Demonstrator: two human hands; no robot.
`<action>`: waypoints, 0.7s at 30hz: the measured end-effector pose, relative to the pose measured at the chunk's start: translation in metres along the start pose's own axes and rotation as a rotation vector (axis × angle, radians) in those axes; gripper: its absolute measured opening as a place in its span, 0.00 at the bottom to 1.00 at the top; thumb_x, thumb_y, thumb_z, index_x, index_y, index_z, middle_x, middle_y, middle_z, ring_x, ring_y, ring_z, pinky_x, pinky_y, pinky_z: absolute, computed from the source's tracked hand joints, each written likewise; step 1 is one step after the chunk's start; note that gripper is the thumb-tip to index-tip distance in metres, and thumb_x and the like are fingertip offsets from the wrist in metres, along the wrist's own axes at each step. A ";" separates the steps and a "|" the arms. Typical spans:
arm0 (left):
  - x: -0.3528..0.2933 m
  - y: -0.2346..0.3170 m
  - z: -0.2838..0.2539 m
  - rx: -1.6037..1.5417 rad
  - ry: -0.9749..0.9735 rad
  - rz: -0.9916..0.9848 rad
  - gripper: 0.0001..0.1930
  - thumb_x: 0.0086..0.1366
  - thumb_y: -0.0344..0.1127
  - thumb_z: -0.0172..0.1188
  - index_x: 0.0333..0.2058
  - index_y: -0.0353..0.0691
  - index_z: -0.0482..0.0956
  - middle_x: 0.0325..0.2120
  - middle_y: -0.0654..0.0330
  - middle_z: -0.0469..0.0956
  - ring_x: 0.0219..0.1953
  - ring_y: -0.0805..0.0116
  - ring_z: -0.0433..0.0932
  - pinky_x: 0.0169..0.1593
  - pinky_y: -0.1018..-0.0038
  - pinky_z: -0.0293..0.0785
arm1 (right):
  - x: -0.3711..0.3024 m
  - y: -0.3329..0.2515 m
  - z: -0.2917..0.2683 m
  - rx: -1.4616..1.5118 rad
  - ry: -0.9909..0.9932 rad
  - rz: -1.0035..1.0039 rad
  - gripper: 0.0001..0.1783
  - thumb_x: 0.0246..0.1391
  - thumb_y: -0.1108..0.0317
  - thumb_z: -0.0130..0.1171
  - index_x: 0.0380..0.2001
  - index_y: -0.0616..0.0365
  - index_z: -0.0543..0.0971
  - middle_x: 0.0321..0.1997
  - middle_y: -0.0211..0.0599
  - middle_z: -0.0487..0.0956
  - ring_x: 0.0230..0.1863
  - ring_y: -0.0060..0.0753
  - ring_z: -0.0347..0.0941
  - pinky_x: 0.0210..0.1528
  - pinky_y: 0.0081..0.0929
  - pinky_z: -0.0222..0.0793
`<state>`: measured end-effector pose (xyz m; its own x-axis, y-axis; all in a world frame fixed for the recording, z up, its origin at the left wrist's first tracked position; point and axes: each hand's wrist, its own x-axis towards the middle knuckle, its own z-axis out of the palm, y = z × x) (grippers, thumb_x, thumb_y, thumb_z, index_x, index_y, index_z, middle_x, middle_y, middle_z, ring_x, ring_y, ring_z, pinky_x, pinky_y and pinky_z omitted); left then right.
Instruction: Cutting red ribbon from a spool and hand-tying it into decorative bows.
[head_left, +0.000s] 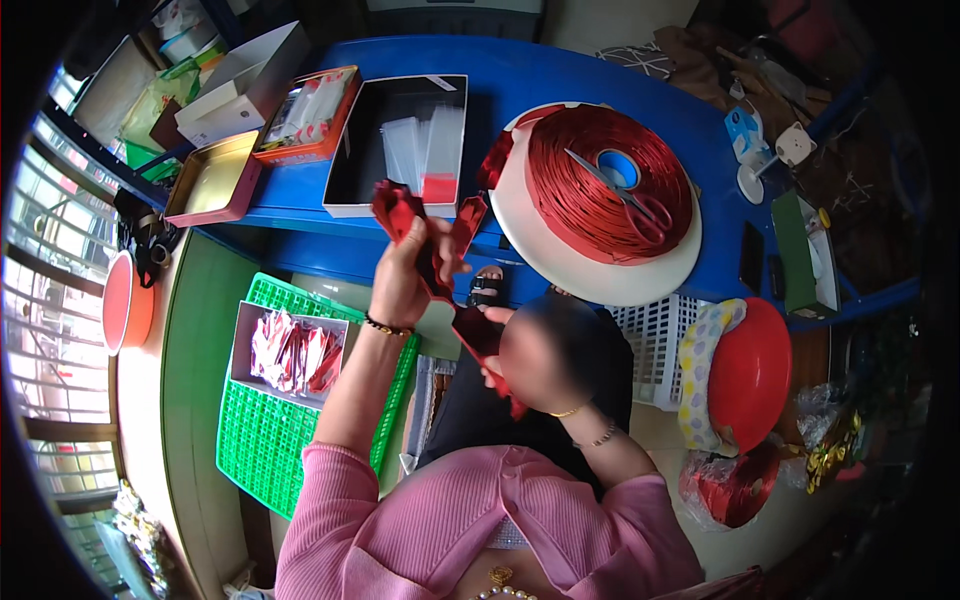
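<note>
Ribbon [474, 330], red and glossy, up in midair just before the blue counter [420, 56]! Clamped up top in the fingers of the left hand [400, 275], gripped lower down in the fingers of the right hand [538, 358], partly blurred there. And beyond, scissors [627, 197] across a big red roll [562, 190], clear sleeves [402, 150] inside a dark-lined box [372, 112].

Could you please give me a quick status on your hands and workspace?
Left hand and right hand, partly blurred: both gripping shiny dark-red ribbon strip. Strip slants between hands. Silver-bladed scissors on large round red ribbon roll, apart from hands.
</note>
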<state>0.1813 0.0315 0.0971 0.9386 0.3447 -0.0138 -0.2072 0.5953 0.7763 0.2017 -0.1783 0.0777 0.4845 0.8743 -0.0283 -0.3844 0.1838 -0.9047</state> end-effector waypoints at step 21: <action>-0.080 -0.092 0.011 0.120 -0.021 -0.409 0.08 0.61 0.37 0.57 0.33 0.40 0.71 0.23 0.65 0.72 0.25 0.75 0.74 0.28 0.79 0.70 | -0.007 0.033 -0.043 -0.249 0.149 0.010 0.41 0.52 0.55 0.58 0.59 0.66 0.51 0.49 0.48 0.70 0.42 0.31 0.71 0.44 0.24 0.69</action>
<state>0.1284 -0.0584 0.0335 0.9426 0.0822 -0.3238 0.2156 0.5908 0.7775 0.2190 -0.1973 0.0297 0.5988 0.7965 -0.0836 -0.1942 0.0432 -0.9800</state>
